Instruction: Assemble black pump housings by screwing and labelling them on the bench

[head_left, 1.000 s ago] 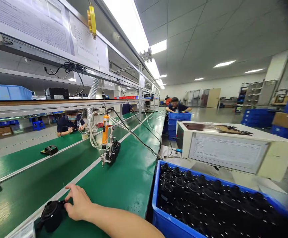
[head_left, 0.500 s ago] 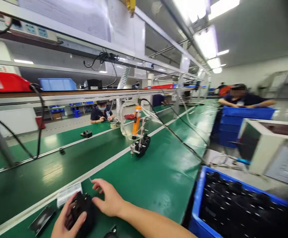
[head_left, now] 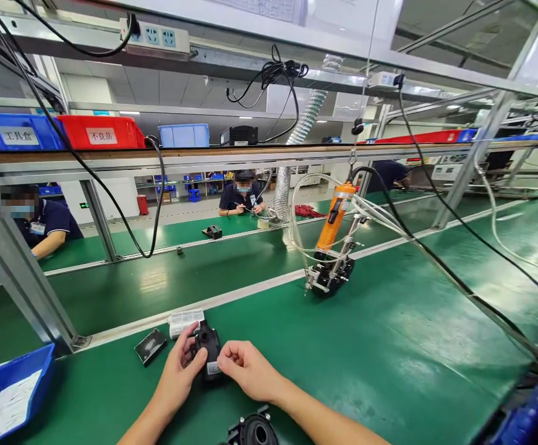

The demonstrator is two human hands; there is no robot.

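A small black housing (head_left: 208,353) is held upright on the green bench (head_left: 389,346) between the left hand (head_left: 179,369), fingers curled round its near side, and the right hand (head_left: 249,369), pinched closed at what seems to be a label. The part is being inspected or labelled; steady turning is called for next. A round black part (head_left: 254,429) lies just behind the right wrist, a dark card (head_left: 151,345) and white packet (head_left: 184,321) just beyond the left hand, the orange screwdriver (head_left: 335,214) well ahead.

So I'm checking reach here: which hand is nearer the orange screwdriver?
Right. The right hand lies below and left of the orange screwdriver, on the black part; the left hand holds that part's far side, further left.
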